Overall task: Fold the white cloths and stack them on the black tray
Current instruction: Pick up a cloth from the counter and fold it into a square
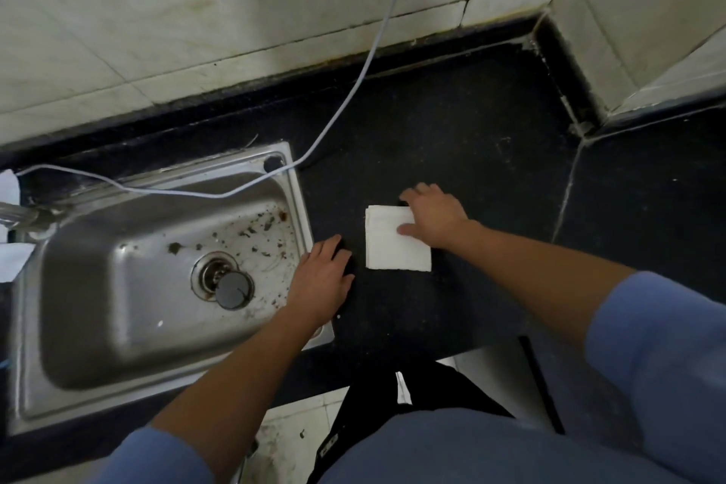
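- The right hand's fingers [418, 194] are loosely together and slightly bent, with their tips at the far right corner of the cloth. The thumb lies straight across the cloth's top face, pressing it flat. I cannot tell whether any fingertip hooks under the edge.
- The right hand [436, 218] covers that corner, and its bare forearm runs back to a blue sleeve [660, 358] at lower right.
- The left hand's fingers [334, 251] are straight and a little apart, laid flat on the dark surface and holding nothing.
- The left hand [322, 283] sits just beside the cloth's left edge without touching it, its heel over the sink's right rim.
- The folded white square cloth [389, 248] lies flat on the black stone countertop [471, 130], between the two hands and to the right of the sink. No tray edge can be made out against the black under it.
- The rectangular stainless steel sink [157, 173] is set into the counter on the left. Dark specks lie in its basin and a round black drain plug [233, 290] sits by the drain.
- A thin pale cable [353, 90] hangs down the stained tiled wall [196, 12] and trails across the sink's far rim.
- More white fabric [8, 189] shows at the left edge.
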